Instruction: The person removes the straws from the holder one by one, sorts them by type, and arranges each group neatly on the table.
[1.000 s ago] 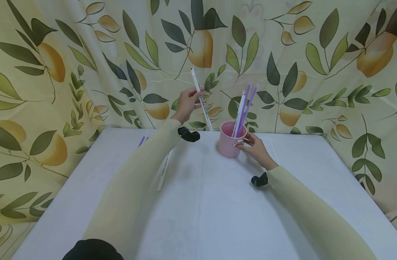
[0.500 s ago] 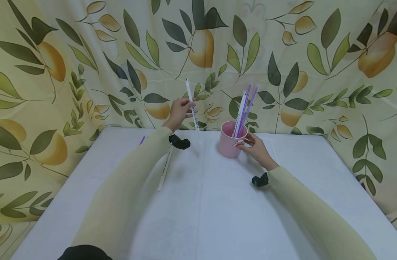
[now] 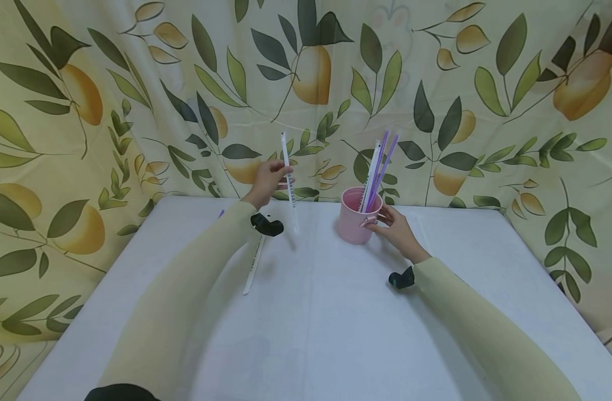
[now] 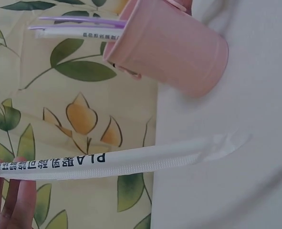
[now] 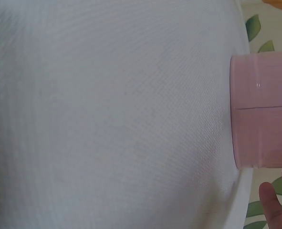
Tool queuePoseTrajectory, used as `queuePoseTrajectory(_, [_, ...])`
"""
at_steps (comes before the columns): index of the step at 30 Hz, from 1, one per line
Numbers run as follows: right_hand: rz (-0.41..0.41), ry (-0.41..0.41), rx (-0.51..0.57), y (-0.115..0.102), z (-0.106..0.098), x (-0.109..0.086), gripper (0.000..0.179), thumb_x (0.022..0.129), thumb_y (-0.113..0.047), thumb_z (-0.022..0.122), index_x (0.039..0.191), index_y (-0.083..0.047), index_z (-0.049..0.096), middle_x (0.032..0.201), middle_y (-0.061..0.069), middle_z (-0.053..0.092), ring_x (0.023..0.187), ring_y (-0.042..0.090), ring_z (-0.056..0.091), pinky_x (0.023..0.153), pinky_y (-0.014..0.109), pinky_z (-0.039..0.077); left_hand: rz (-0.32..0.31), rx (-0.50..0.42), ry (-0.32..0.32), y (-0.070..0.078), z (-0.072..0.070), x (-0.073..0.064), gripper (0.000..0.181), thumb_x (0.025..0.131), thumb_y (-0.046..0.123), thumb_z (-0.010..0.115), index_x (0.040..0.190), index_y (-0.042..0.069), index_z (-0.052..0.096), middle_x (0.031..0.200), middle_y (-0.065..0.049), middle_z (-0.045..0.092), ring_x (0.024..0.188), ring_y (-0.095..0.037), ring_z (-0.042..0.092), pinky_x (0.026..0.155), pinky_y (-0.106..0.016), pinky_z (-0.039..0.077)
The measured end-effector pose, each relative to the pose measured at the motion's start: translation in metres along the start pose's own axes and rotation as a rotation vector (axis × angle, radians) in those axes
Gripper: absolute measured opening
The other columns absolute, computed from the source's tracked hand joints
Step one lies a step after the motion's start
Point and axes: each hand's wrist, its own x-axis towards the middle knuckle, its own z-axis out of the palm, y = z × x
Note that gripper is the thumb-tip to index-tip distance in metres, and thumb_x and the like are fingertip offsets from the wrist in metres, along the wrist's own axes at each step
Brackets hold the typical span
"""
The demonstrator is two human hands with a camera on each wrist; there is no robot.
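Observation:
My left hand (image 3: 266,182) pinches a paper-wrapped straw (image 4: 136,164) and holds it nearly upright above the back of the table. Black printing with "PLA" runs along its white wrapper in the left wrist view. To the right, a pink bucket-like cup (image 3: 351,227) stands upright on the table. My right hand (image 3: 397,233) grips the cup's right side by its small handle fitting. Leaning inside the cup are purple straws (image 3: 389,157) and a white wrapped straw (image 3: 370,172). In the right wrist view only the cup's lower part and some fingertips (image 5: 273,205) show.
Another wrapped straw (image 3: 253,273) lies on the white table (image 3: 336,323), partly behind my left forearm. A purple tip (image 3: 221,213) peeks out past that sleeve. Behind the table's back edge hangs a leaf-and-fruit patterned cloth (image 3: 185,111).
My left hand has moved left and down with the wrapped straw, away from the cup. The straw now stands more upright. My right hand and the cup have stayed in place.

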Motion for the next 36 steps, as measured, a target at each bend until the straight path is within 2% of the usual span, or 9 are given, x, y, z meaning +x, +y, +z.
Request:
queuePoseTrajectory(4, [-0.010, -0.001, -0.009, 0.001, 0.000, 0.000, 0.081, 0.088, -0.019, 0.066, 0.151, -0.010, 0.016, 0.151, 0.020, 0.030, 0.138, 0.038, 0.032, 0.112, 0.048, 0.032, -0.015, 0.022, 0.018, -0.004, -0.006, -0.003, 0.034, 0.095, 0.008, 0.052, 0.125, -0.007, 0.053, 0.118, -0.024, 0.057, 0.098, -0.031, 0.067, 0.084, -0.036, 0.056])
queuePoseTrajectory(6, [-0.016, -0.002, -0.008, 0.001, 0.000, -0.001, 0.081, 0.088, -0.019, 0.067, 0.151, -0.009, 0.016, 0.151, 0.021, 0.030, 0.137, 0.039, 0.033, 0.112, 0.048, 0.032, -0.026, 0.019, 0.030, -0.006, -0.009, -0.004, 0.034, 0.094, 0.008, 0.054, 0.125, -0.008, 0.053, 0.114, -0.022, 0.059, 0.088, -0.023, 0.069, 0.079, -0.031, 0.058])
queuePoseTrajectory(10, [-0.020, -0.001, -0.003, 0.001, 0.000, -0.001, 0.080, 0.088, -0.018, 0.066, 0.150, -0.009, 0.017, 0.151, 0.021, 0.030, 0.137, 0.039, 0.033, 0.112, 0.048, 0.032, -0.050, 0.027, 0.061, -0.010, -0.014, -0.006, 0.034, 0.093, 0.008, 0.057, 0.123, -0.007, 0.055, 0.111, -0.021, 0.062, 0.075, -0.011, 0.065, 0.068, -0.021, 0.058])
queuePoseTrajectory(12, [-0.020, -0.001, 0.001, 0.002, 0.000, 0.000, 0.079, 0.088, -0.017, 0.066, 0.150, -0.009, 0.017, 0.151, 0.021, 0.030, 0.138, 0.039, 0.032, 0.112, 0.048, 0.032, -0.065, 0.040, 0.074, -0.012, -0.016, -0.007, 0.034, 0.092, 0.008, 0.059, 0.122, -0.007, 0.055, 0.110, -0.021, 0.064, 0.073, -0.010, 0.064, 0.070, -0.022, 0.058])
queuePoseTrajectory(18, [-0.011, -0.001, 0.005, 0.003, 0.001, 0.001, 0.080, 0.088, -0.016, 0.066, 0.151, -0.010, 0.016, 0.152, 0.020, 0.029, 0.138, 0.038, 0.032, 0.112, 0.048, 0.032, -0.107, 0.115, 0.078, -0.018, -0.023, -0.012, 0.032, 0.091, 0.010, 0.060, 0.119, -0.006, 0.058, 0.107, -0.019, 0.066, 0.072, -0.009, 0.063, 0.083, -0.034, 0.057])
queuePoseTrajectory(25, [0.006, -0.004, 0.015, 0.001, -0.001, 0.002, 0.079, 0.088, -0.014, 0.065, 0.151, -0.010, 0.017, 0.152, 0.020, 0.030, 0.138, 0.037, 0.031, 0.112, 0.047, 0.032, -0.167, 0.159, 0.047, -0.022, -0.029, -0.019, 0.031, 0.092, 0.008, 0.058, 0.120, -0.005, 0.058, 0.119, -0.024, 0.062, 0.084, -0.017, 0.067, 0.086, -0.036, 0.056])
queuePoseTrajectory(29, [0.010, -0.014, 0.028, -0.013, -0.001, -0.005, 0.078, 0.089, -0.011, 0.064, 0.150, -0.006, 0.016, 0.151, 0.023, 0.028, 0.138, 0.040, 0.030, 0.112, 0.049, 0.031, -0.200, 0.174, 0.019, -0.027, -0.031, -0.024, 0.030, 0.094, 0.009, 0.056, 0.121, -0.005, 0.057, 0.122, -0.025, 0.060, 0.093, -0.024, 0.066, 0.089, -0.039, 0.055])
queuePoseTrajectory(33, [0.008, -0.019, 0.019, -0.027, 0.001, -0.014, 0.077, 0.090, -0.011, 0.063, 0.149, -0.003, 0.015, 0.151, 0.025, 0.027, 0.138, 0.042, 0.029, 0.112, 0.050, 0.030, -0.231, 0.191, -0.007, -0.037, -0.032, -0.029, 0.030, 0.094, 0.009, 0.056, 0.120, -0.004, 0.057, 0.121, -0.024, 0.061, 0.093, -0.024, 0.065, 0.090, -0.039, 0.054])
queuePoseTrajectory(36, [0.014, -0.018, 0.019, -0.022, 0.000, -0.012, 0.077, 0.090, -0.011, 0.063, 0.150, -0.004, 0.015, 0.151, 0.025, 0.027, 0.138, 0.042, 0.030, 0.112, 0.050, 0.031, -0.245, 0.210, -0.010, -0.044, -0.033, -0.033, 0.029, 0.093, 0.010, 0.057, 0.119, -0.004, 0.058, 0.119, -0.023, 0.062, 0.092, -0.023, 0.065, 0.088, -0.039, 0.055])
